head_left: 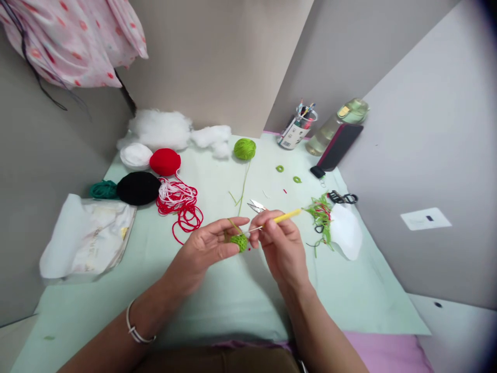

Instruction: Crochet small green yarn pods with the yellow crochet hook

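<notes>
Between the thumb and fingers of my left hand (205, 242) is a small green crocheted piece (238, 242). A strand of green yarn (243, 189) runs from the raised index finger back to a green yarn ball (245, 149). My right hand (281, 246) grips a crochet hook with a yellow handle (287, 215), its metal shaft pointing left at the crocheted piece. Whether the hook's tip is inside a stitch is too small to tell. Partly behind my right hand lie scissors (256, 206), blades pointing left.
White stuffing (161, 129), a red yarn ball (165, 162), a black one (139, 188) and loose red yarn (188, 212) lie left. Green yarn scraps (322, 217), small green rings (297, 180), a pen cup (294, 132), a bottle (330, 132) and a leaning phone (341, 147) are right.
</notes>
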The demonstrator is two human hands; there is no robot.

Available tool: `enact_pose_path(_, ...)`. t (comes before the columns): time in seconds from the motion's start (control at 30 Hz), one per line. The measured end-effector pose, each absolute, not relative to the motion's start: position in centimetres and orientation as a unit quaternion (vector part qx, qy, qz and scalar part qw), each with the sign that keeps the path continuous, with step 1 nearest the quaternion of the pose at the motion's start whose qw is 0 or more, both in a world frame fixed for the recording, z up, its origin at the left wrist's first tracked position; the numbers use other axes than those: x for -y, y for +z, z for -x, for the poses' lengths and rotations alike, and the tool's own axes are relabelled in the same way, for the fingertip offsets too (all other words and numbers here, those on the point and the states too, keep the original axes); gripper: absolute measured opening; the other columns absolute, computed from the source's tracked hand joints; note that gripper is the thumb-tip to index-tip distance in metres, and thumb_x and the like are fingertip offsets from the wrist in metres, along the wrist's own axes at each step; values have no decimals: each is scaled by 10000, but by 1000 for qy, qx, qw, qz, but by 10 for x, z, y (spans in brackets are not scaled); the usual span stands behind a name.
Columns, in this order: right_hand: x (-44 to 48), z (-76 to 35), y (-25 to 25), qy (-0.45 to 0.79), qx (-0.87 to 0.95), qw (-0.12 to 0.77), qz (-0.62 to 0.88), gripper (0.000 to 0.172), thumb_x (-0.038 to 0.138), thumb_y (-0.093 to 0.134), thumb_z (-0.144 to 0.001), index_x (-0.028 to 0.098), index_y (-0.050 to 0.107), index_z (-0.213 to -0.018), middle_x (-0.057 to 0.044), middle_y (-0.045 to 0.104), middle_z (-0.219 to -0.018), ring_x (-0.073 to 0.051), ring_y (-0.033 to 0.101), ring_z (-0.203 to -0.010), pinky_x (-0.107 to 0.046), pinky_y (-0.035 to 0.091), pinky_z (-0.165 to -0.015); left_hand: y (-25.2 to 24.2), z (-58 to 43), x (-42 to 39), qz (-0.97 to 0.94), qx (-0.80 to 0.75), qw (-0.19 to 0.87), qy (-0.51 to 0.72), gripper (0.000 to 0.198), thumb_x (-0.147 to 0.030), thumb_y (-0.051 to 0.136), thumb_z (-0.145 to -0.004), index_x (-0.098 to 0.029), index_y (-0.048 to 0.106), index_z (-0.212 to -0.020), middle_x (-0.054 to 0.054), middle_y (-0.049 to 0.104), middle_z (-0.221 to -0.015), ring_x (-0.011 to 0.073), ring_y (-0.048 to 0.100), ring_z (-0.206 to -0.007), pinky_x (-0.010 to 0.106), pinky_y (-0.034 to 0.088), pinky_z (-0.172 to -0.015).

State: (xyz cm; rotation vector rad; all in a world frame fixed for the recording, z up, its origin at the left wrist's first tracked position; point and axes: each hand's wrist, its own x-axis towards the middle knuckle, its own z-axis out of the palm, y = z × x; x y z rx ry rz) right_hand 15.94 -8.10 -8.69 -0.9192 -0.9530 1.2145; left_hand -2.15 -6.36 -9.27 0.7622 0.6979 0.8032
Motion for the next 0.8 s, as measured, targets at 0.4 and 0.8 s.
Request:
enact_pose_path(0.4,82,-150,-94,514,441,612,409,250,475,753,-959,233,796,-912,-46,799,-841,-154,649,-655,-276,543,-577,-92,15,71,-449,-358,692,436,417,-237,921,-784,-298,819,-1183,30,675,-1116,228,670,-1085,397,538,-1056)
enact_pose_path(0.8,78,-159,-88,564,438,588,380,335,542,760,-936,221,700,-865,-28,772,-781,-156,689,-613,-289,592,-579,-88,22,67,-512,-373,643,430,500,-174,900,-773,-366,822,-1228,-1,584,-961,187,585,-957,355,544,-1004)
